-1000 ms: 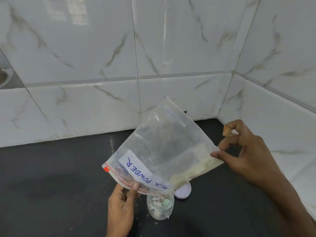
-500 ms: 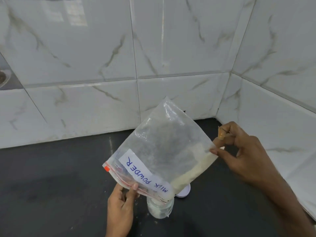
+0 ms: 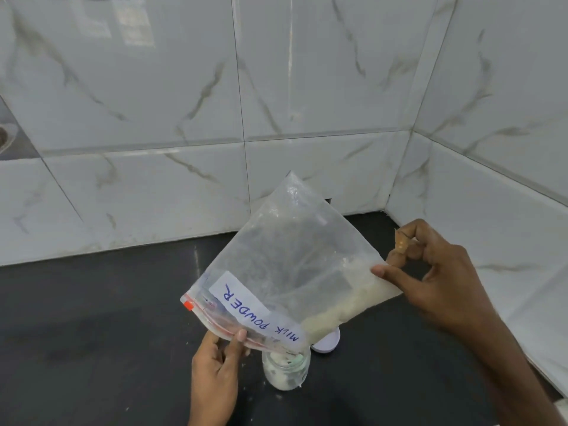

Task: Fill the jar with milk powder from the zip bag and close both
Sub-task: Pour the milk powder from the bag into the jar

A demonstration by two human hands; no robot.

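Observation:
A clear zip bag point(image 3: 289, 265) labelled "MILK POWDER" hangs tilted, its red zip mouth pointing down over a small glass jar point(image 3: 285, 372). My left hand point(image 3: 215, 367) pinches the mouth edge just left of the jar. My right hand point(image 3: 430, 278) pinches the bag's raised bottom corner. Pale powder lies along the bag's lower edge and runs toward the mouth. The jar stands upright on the black counter point(image 3: 92, 333), partly filled with white powder. The white jar lid point(image 3: 327, 341) lies flat behind the jar, partly hidden by the bag.
White marble-pattern tiled walls point(image 3: 307, 103) enclose the counter at the back and on the right, meeting in a corner. A few specks of spilled powder dot the counter around the jar's base.
The powder has slid down the bag's lower edge toward the mouth. My right hand shifted slightly on the bag's corner. The left hand stays at the mouth over the jar.

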